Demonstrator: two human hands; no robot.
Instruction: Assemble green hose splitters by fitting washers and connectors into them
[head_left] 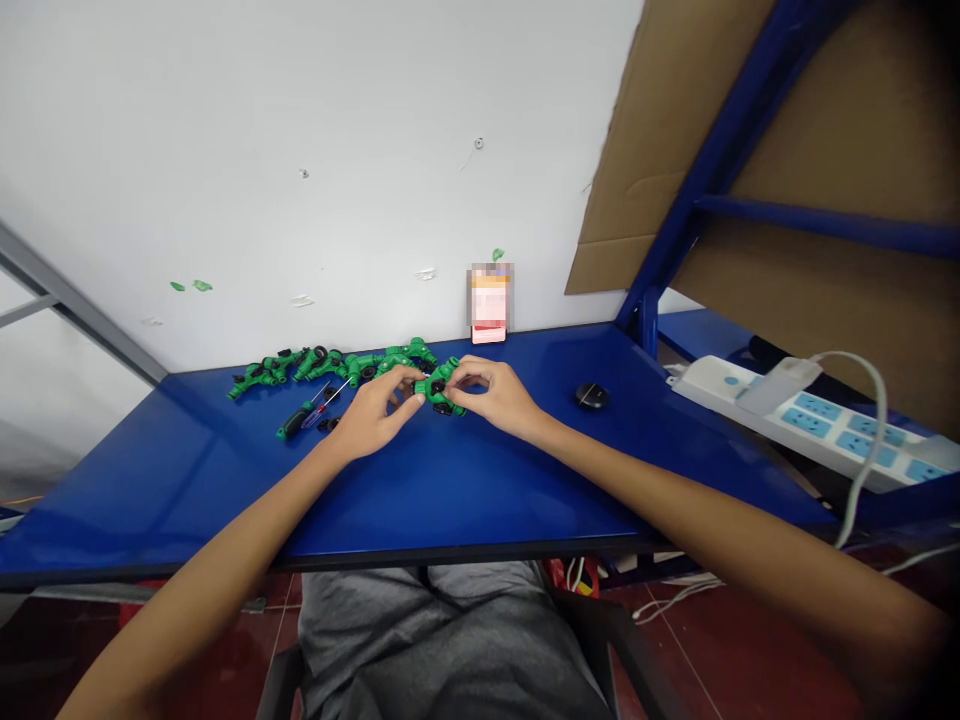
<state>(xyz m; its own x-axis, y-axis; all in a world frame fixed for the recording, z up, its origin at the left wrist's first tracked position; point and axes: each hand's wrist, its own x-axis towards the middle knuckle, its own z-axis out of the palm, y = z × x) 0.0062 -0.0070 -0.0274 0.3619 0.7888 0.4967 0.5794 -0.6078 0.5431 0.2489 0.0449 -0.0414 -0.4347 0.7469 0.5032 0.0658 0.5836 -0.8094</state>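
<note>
Over the blue table, both hands hold one green plastic Y-shaped hose splitter (436, 386) with black parts on it. My left hand (375, 412) grips its left end between thumb and fingers. From the other side my right hand (493, 396) pinches at its right part; whether a small piece sits in those fingertips is hidden. Several more green splitters (319, 362) with black knobs lie in a row along the wall, left of and behind the hands. Left of my left hand are a green-handled screwdriver (294, 421) and a second, thin screwdriver (315, 415) with a clear handle.
A phone (490, 305) with a lit screen leans on the white wall. On the blue tabletop (465, 490) a round black object (592, 396) lies to the right. A white power strip (802, 415) with cables, a blue frame (667, 240) and cardboard (637, 150) stand further right.
</note>
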